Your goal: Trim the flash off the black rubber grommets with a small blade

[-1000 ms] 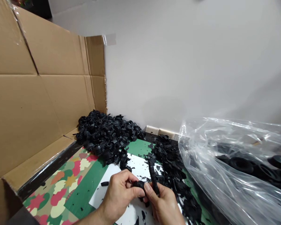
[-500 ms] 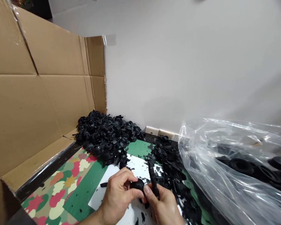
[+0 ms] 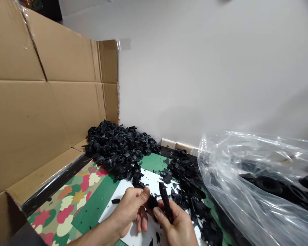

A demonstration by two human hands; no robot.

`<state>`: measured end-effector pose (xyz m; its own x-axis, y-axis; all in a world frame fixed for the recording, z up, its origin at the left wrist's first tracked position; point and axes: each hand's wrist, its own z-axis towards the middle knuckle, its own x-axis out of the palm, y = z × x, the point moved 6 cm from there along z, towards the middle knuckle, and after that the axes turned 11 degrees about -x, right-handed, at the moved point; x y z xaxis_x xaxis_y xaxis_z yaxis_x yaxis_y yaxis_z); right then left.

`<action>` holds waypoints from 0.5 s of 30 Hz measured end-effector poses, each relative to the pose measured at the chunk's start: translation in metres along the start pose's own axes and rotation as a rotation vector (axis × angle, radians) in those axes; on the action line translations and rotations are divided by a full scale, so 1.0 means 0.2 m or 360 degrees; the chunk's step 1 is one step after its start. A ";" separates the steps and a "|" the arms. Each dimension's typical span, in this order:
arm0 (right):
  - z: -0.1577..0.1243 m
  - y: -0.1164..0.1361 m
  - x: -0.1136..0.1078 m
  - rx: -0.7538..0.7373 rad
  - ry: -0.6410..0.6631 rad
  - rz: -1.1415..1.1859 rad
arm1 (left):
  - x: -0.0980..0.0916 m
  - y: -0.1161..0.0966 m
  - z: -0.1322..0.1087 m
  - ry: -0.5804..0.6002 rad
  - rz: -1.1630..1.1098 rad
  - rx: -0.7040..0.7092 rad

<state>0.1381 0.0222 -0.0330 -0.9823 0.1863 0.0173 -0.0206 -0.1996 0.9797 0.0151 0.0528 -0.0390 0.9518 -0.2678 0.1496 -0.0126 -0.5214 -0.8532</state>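
Observation:
My right hand [image 3: 176, 220] grips a small black ribbed rubber part [image 3: 152, 202] between thumb and fingers. A slim black tool [image 3: 165, 199] is also held in that hand and points upward; its working end cannot be made out. My left hand [image 3: 133, 209] is just left of the ribbed part, its thumb raised and fingers loosely apart, with nothing visibly held. Beneath both hands lies a white sheet [image 3: 110, 206] strewn with black scraps. A short black piece [image 3: 115, 201] lies beside my left wrist.
A large heap of ribbed black parts [image 3: 118, 147] lies at the back left, by a cardboard wall [image 3: 74, 102]. Torn black scraps [image 3: 186, 171] form a pile at right. A clear plastic bag [image 3: 228, 194] holds bigger black ring-shaped parts [image 3: 268, 184]. Behind stands a pale wall [image 3: 195, 75].
My left thumb and fingers have come off the ribbed part and spread. My right hand keeps the part and the tool. The whole view has shifted slightly.

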 end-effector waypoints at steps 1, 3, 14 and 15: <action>0.00 -0.01 -0.01 0.0009 -0.0018 -0.0042 | -0.01 -0.02 -0.01 -0.0038 0.0039 0.0078; 0.01 -0.03 -0.04 0.0064 -0.0043 -0.0079 | -0.02 -0.08 -0.05 -0.0152 0.0151 0.0321; 0.00 -0.05 -0.05 0.0150 0.0009 0.0060 | 0.02 -0.13 -0.07 -0.0059 0.0058 0.0548; 0.00 -0.06 -0.05 0.0151 0.0011 0.0080 | 0.02 -0.12 -0.06 -0.0055 0.0019 0.0496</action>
<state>0.1478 0.0221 -0.0441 -0.9829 0.1717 0.0657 0.0460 -0.1163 0.9921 0.0147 0.0548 -0.0118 0.9620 -0.2420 0.1265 0.0660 -0.2436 -0.9676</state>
